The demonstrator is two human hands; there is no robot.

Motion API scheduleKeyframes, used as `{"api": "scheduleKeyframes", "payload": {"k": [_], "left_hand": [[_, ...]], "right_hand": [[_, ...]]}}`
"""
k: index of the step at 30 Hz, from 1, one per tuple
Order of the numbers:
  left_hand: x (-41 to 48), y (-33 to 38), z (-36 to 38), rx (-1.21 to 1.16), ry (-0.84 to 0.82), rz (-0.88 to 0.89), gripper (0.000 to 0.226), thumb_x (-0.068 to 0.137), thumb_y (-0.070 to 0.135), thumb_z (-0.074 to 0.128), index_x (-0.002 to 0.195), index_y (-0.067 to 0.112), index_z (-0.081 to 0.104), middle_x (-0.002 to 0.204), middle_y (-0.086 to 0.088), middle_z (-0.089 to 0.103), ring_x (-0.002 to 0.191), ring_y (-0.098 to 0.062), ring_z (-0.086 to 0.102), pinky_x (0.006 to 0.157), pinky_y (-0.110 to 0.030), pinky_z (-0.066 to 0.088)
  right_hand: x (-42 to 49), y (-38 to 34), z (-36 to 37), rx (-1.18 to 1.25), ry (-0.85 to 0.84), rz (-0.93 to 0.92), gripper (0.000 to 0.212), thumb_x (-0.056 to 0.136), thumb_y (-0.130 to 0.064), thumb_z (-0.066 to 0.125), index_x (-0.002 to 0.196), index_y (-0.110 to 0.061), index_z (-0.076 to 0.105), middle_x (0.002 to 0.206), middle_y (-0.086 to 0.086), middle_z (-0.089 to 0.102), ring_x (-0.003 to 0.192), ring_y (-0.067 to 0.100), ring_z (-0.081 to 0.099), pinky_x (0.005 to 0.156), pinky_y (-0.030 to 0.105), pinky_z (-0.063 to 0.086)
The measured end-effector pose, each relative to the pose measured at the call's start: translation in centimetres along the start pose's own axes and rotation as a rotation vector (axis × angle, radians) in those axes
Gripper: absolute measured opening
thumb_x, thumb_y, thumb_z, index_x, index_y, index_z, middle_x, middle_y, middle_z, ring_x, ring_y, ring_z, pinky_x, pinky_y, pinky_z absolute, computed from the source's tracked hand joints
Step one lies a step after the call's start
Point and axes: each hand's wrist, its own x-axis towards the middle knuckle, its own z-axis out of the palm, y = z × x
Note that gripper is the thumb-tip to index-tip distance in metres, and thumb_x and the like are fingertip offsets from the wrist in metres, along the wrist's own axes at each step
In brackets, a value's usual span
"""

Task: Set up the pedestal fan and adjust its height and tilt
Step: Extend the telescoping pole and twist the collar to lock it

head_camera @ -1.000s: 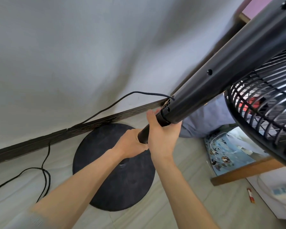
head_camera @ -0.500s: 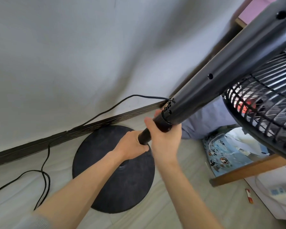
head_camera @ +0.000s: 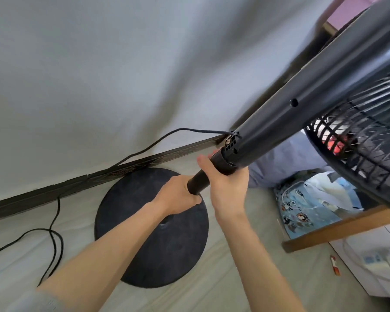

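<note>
Black plastic makes up most of the fan. The thick upper tube (head_camera: 306, 104) slants from the top right corner down toward the middle. A thinner black pole (head_camera: 200, 181) sticks out of its low end. The pole points down at the round black base (head_camera: 153, 251), which lies flat on the pale floor (head_camera: 245, 289), just beside the dark strip (head_camera: 99, 174) at the foot of the grey wall (head_camera: 122, 64).

Both hands are closed around the pole. The left hand (head_camera: 178, 195) wraps the lower part of the pole, with its fingers curled tight under it. The right hand (head_camera: 227, 188) holds higher up, right where the thin pole goes into the thick tube, and its thumb lies across the pole. The two hands sit just beside each other. The low end of the pole is hidden behind the left hand, so it is hard to say if it touches the base yet.

The round wire cage (head_camera: 358, 149) of the fan hangs at the right, under the thick tube. Something red shows through the wires.

A black cord (head_camera: 158, 140) comes out near the low end of the thick tube. It runs down along the wall strip and loops on the floor at the left.

At the right, on the floor, there is a blue patterned bag (head_camera: 302, 212), a wooden bar (head_camera: 338, 228) and a small red and white thing (head_camera: 334, 265), a bit blurry.
</note>
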Motion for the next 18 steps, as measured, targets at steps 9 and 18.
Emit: {"api": "scheduleKeyframes", "payload": {"k": [9, 18], "left_hand": [[0.0, -0.3, -0.3, -0.001, 0.032, -0.052, 0.014, 0.058, 0.031, 0.067, 0.06, 0.041, 0.058, 0.056, 0.01, 0.062, 0.051, -0.015, 0.058, 0.053, -0.036, 0.047], [0.1, -0.3, 0.3, 0.037, 0.009, 0.008, 0.021, 0.067, 0.032, 0.068, 0.058, 0.045, 0.054, 0.049, 0.018, 0.055, 0.044, -0.005, 0.047, 0.05, -0.027, 0.038]], "right_hand": [[2.4, -1.9, -2.2, 0.058, -0.584, 0.052, 0.044, 0.06, 0.009, 0.071, 0.079, -0.03, 0.071, 0.09, -0.002, 0.069, 0.098, 0.022, 0.06, 0.084, 0.039, 0.049], [0.0, 0.7, 0.9, 0.054, 0.063, -0.069, 0.022, 0.07, -0.002, 0.079, 0.086, -0.013, 0.068, 0.078, -0.004, 0.07, 0.077, 0.01, 0.067, 0.074, 0.024, 0.054]]}}
